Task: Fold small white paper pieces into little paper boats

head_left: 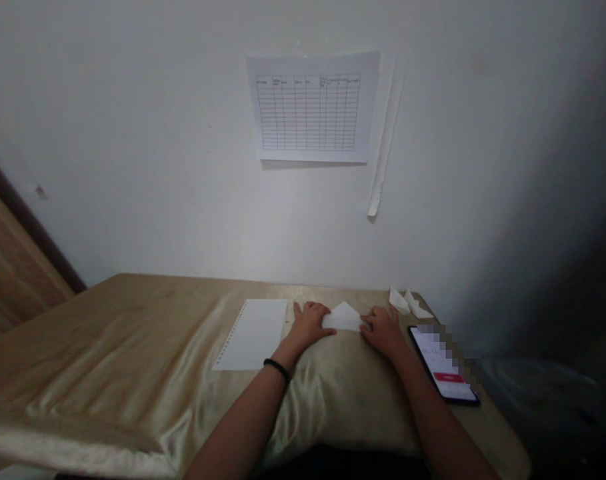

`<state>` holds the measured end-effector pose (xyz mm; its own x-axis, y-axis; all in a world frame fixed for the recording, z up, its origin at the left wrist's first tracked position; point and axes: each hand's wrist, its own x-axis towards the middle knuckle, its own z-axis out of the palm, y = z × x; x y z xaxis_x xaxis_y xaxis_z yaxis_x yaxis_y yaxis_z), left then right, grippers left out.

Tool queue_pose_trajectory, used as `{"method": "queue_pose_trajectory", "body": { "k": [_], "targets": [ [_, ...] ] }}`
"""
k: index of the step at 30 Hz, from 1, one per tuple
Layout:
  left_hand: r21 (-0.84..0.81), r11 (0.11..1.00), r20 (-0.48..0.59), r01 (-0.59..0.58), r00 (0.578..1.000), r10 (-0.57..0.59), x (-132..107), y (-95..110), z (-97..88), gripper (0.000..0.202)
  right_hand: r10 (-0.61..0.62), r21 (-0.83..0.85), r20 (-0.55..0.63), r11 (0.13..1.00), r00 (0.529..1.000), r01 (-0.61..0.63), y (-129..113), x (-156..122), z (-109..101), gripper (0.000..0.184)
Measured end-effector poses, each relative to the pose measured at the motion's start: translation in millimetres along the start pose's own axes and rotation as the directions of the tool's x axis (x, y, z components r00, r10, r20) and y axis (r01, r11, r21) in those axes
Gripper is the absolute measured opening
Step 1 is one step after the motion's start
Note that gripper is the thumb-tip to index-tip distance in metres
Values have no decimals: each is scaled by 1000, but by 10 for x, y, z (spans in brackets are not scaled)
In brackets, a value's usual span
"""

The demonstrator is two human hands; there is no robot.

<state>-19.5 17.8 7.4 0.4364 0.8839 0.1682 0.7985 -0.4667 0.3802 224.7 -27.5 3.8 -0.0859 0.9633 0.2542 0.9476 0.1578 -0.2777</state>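
1. Head view, the only one: we have both hands at a small folded paper point(343, 316), lying flat on the cloth-covered bench point(107, 347), toward its wall side. Its top edge comes to a point.
2. Left hand point(313, 321): thumb and fingers spread around the paper's left end, touching. Pinching or just pressing, we can't tell.
3. Right hand point(383, 330): thumb and forefinger look closed on the right corner; we log a pinch.
4. Step, our judgement: folding or creasing. The next move calls for steady hold at both ends, edges lined up, even pressure; a slip would skew the crease.
5. Around it: loose sheet point(255, 333) with a punched edge, just left of the left hand; two small folded paper pieces point(399, 303) point(417, 308) near the far right corner; phone point(440, 363) beside the right forearm, screen lit, partly pixelated.
6. Containers: none we can confirm. Something translucent point(537, 387) sits in the dark at right; too dim to name it or see contents.
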Motion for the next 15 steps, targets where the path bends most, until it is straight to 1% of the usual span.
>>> {"method": "queue_pose_trajectory", "body": {
  "k": [4, 10, 15],
  "targets": [
    [6, 1000, 9, -2, 1000, 2, 1, -7, -35, 42, 8, 51, 4, 999, 1000, -9, 44, -5, 1, 31],
    [-12, 1000, 0, 5, 1000, -5, 8, -8, -46, 38, -15, 134, 34, 991, 999, 10, 97, -6, -5, 32],
    [-24, 1000, -24, -10, 1000, 9, 13, -26, -28, 35, -26, 135, 31, 991, 999, 21, 119, 10, -3, 31]
  ]
}}
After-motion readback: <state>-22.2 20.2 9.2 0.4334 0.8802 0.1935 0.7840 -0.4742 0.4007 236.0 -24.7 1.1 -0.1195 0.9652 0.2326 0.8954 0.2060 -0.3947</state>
